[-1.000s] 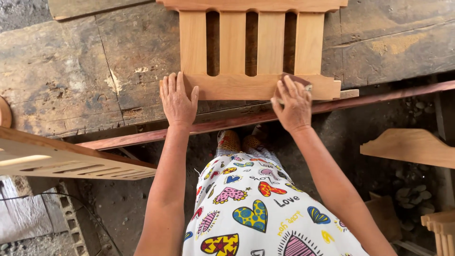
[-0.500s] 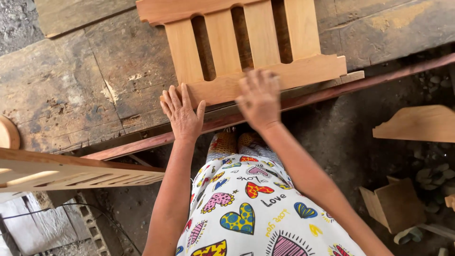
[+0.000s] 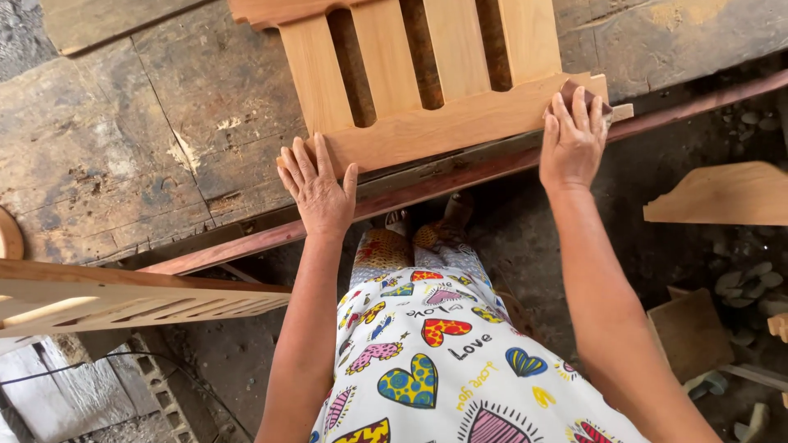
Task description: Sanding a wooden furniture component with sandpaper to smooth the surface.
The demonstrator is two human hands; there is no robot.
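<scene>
Head view, looking down: your two hands work the near edge of a pale slatted wooden panel (image 3: 427,74) that lies flat on a worn, weathered plank table (image 3: 148,123). Your left hand (image 3: 318,190) lies palm down with the fingers spread, fingertips on the left end of the panel's bottom rail (image 3: 443,127) and the heel of the hand over the table's edge. Your right hand (image 3: 572,141) sits at the opposite, right end of that same rail, fingers close together and curled over a small reddish-brown sanding block (image 3: 584,92), pressing it against the rail's corner. The panel thus lies just ahead of both hands, its four upright slats running away from you between them, tilted slightly to the left across the table. A reddish wooden strip (image 3: 460,176) runs along the table's front edge, just beneath your wrists. At lower left, another slatted wooden frame (image 3: 123,299) juts into view, well apart from the hands. To the right, a shaped wooden board with a curved top (image 3: 722,197) rests above the dirt floor (image 3: 542,246), with stones and a scrap of cardboard (image 3: 689,332) beyond it. You wear a white garment printed with colourful hearts (image 3: 443,369).
</scene>
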